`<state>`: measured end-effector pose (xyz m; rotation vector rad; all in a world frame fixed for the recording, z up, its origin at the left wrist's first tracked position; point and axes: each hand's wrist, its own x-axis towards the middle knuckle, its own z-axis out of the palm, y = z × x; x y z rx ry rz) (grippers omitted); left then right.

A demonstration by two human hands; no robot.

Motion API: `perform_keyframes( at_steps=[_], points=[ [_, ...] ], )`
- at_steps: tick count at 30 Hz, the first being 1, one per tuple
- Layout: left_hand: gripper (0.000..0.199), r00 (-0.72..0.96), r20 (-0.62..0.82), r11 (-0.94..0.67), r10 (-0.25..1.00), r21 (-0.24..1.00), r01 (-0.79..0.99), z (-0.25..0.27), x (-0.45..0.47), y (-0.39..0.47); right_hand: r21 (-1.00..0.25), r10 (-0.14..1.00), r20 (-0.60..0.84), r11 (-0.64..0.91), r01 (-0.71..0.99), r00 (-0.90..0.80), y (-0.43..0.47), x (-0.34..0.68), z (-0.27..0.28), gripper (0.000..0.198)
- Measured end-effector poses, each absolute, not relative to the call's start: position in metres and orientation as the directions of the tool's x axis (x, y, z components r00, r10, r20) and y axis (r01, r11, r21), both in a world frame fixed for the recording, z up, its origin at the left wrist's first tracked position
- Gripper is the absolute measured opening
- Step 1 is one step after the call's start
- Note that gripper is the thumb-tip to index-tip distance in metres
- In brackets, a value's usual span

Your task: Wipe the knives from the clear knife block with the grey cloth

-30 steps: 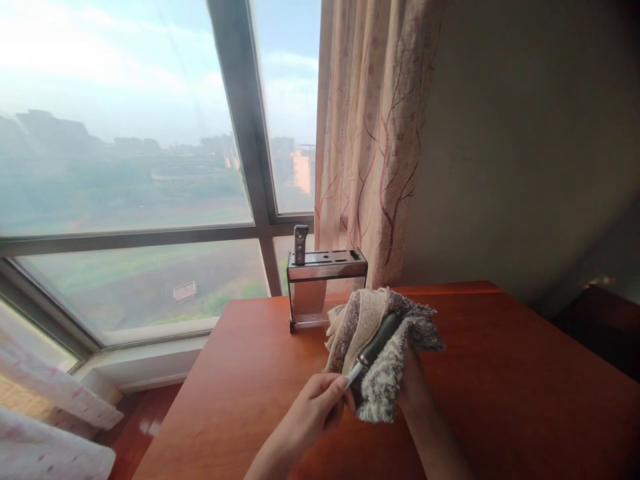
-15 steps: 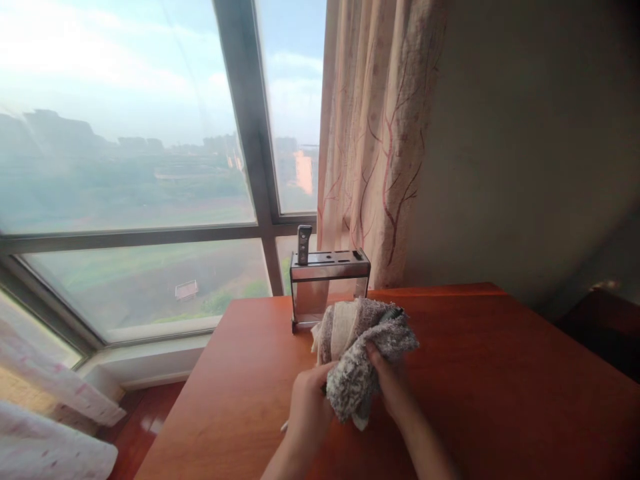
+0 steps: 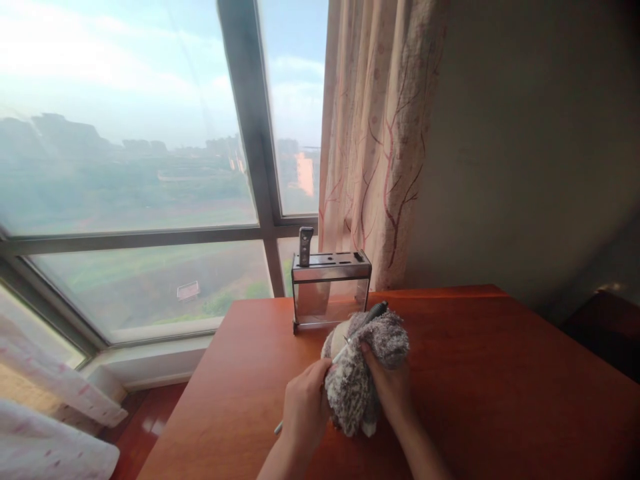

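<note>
My left hand (image 3: 306, 399) is closed round the slim metal shaft of what looks like a sharpening steel (image 3: 340, 351). Its tip sticks out beyond the wrist at lower left, and its dark handle shows at the upper right, partly covered by a cloth. The fluffy grey and cream cloth (image 3: 350, 393) is bunched between both hands and hangs down over the table. On its right side my right hand (image 3: 387, 380) grips it, the thumb pressed on top just below the handle. The fingers underneath are hidden by the cloth.
A clear-sided knife block (image 3: 330, 273) with a slotted metal top stands behind the cloth, one dark-handled knife (image 3: 305, 247) upright in its left end. The reddish wooden table (image 3: 480, 387) extends to both sides. A window and a curtain (image 3: 383, 147) lie beyond its far edge.
The cloth is gathered closer and lower, away from the knife block. More of the steel's dark handle and shaft now shows. My left hand has shifted slightly left and down.
</note>
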<state>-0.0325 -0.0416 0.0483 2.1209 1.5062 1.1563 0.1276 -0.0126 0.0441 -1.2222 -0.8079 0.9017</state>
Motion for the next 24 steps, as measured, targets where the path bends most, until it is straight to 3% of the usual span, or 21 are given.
perform_keyframes(
  at_steps=[5,8,11,15,20,24],
  points=[
    [0.021,0.238,0.257,-0.328,0.937,0.881,0.341,0.057,-0.026,-0.040,-0.936,0.950,-0.071,0.042,-0.349,0.305,-0.011,0.126,0.032,0.045],
    [0.026,0.285,0.120,-0.155,0.951,0.983,0.103,0.060,-0.022,-0.042,-0.876,0.973,-0.142,-0.039,-0.480,0.182,-0.017,0.122,0.029,0.047],
    [0.035,0.251,-0.099,0.113,0.963,0.993,-0.044,0.060,-0.020,-0.047,-0.854,0.980,-0.142,-0.051,-0.518,0.138,-0.025,0.121,0.030,0.050],
    [0.043,0.292,-0.330,0.367,0.898,0.927,-0.080,0.058,-0.021,-0.050,-0.899,0.979,-0.111,-0.025,-0.437,0.172,-0.026,0.128,0.034,0.049],
    [0.042,0.345,-0.240,0.296,0.907,0.948,-0.119,0.061,-0.021,-0.043,-0.975,0.975,0.039,0.085,-0.207,0.217,-0.017,0.139,0.038,0.035],
    [0.037,0.345,-0.123,0.176,0.931,0.976,-0.127,0.057,-0.019,-0.038,-0.980,0.946,0.109,0.153,-0.125,0.305,-0.015,0.140,0.043,0.032]
  ],
)
